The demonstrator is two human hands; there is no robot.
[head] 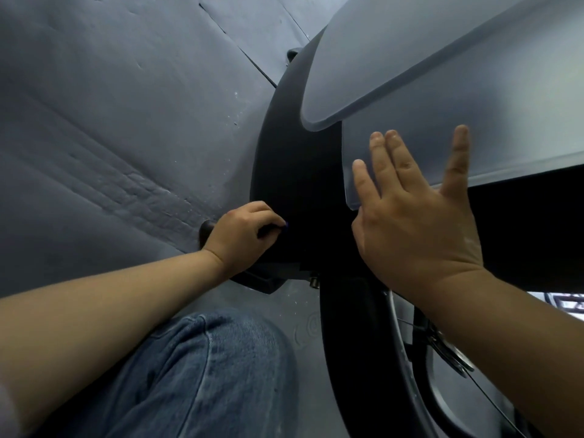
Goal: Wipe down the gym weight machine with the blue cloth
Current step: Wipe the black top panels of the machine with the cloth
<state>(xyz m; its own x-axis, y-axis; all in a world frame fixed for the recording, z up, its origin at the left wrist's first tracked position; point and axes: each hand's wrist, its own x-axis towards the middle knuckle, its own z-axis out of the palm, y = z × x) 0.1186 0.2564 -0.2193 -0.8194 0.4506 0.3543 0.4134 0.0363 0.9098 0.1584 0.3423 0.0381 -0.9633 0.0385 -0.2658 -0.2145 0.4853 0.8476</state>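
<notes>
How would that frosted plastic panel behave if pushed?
The panel is probably stiff yet slightly springy: it is a thin sheet with a free lower edge. Its smooth, matte face likely lets the flat right hand slide.

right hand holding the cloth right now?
No, the right hand lies open, fingers spread flat against the frosted panel; a sliver of blue cloth shows only at the left hand's curled fingertips.

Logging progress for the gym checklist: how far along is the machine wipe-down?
Done: no surface shows wipe marks, so I cannot tell. In hand: the left hand grips the cloth, only a blue sliver showing, against the black shroud; the right hand rests flat on the frosted panel. Left: likely the panel and beyond.
</notes>
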